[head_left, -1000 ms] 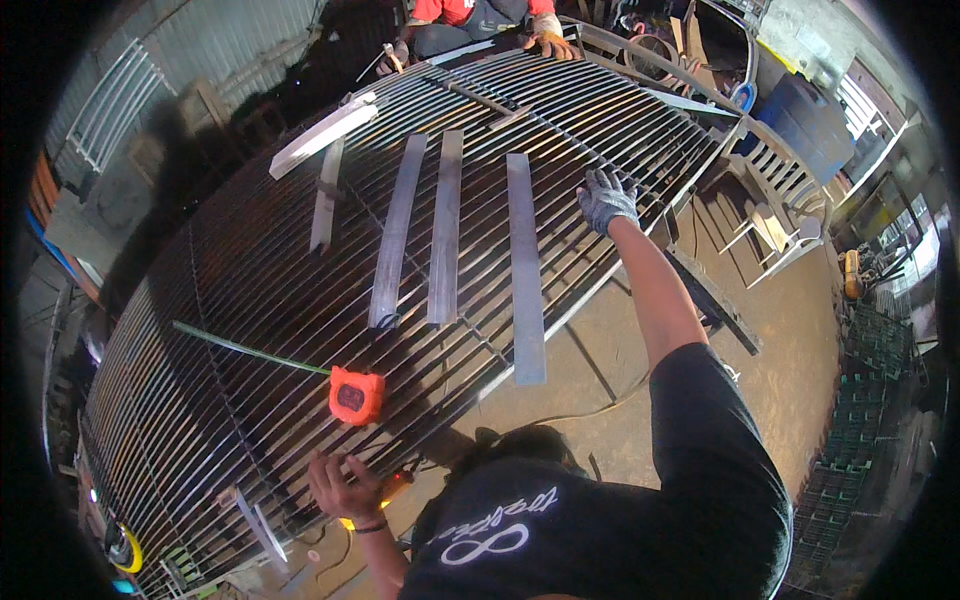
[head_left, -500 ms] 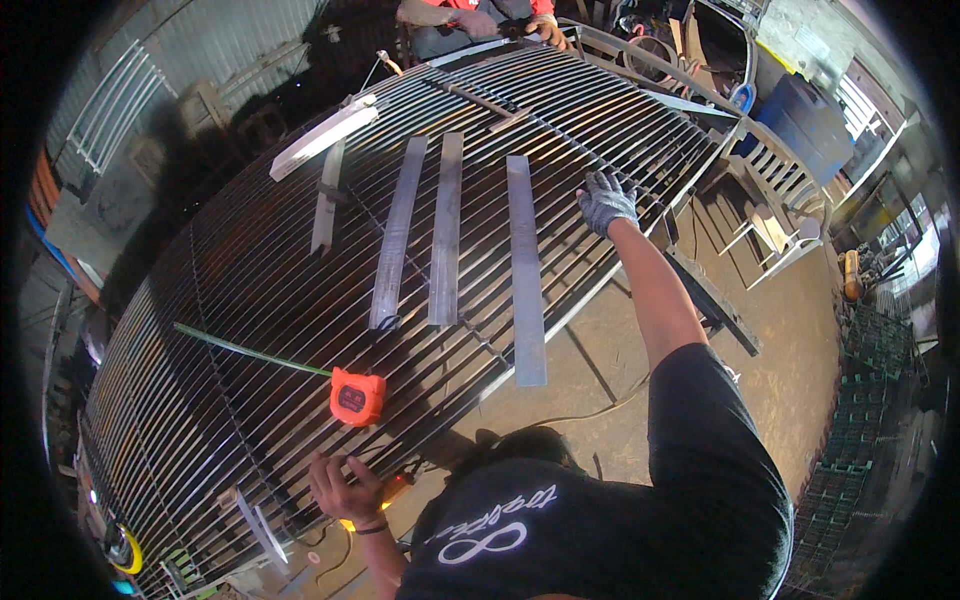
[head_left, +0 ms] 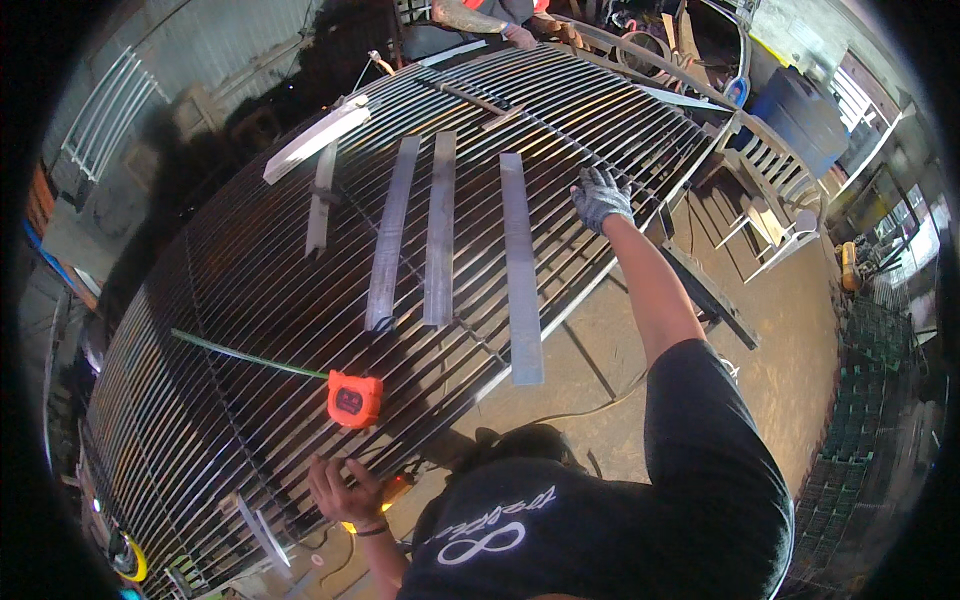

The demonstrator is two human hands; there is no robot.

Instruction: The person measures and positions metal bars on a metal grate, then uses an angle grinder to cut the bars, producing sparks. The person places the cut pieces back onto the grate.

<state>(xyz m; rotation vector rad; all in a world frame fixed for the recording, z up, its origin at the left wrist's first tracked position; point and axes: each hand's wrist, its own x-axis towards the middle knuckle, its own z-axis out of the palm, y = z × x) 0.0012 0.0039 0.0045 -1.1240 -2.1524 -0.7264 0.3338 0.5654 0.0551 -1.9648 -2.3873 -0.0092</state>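
Observation:
A large grille [head_left: 270,400] of parallel metal bars spreads in front of me. At its near edge, my bare left hand [head_left: 345,490] rests with bent fingers apart. My right hand [head_left: 603,197], in a grey glove, lies on the bars farther along that edge, fingers spread. Between my hands are three flat metal strips: one [head_left: 521,270] juts past the near edge, and two more [head_left: 440,230] [head_left: 394,235] lie to its left. An orange tape measure [head_left: 354,399] sits near my left hand, its green blade [head_left: 250,353] drawn out leftward over the bars.
Across the grille is another person's hand [head_left: 520,38]. A pale bar [head_left: 318,138] and a shorter metal piece [head_left: 321,205] lie on the far left bars. A plastic chair [head_left: 780,175] and a blue barrel [head_left: 800,115] stand at right. A cable [head_left: 590,412] crosses the floor.
The other person's arm and hand have shifted right at the far rim. The whole view has moved slightly. My hands keep their places on the grille.

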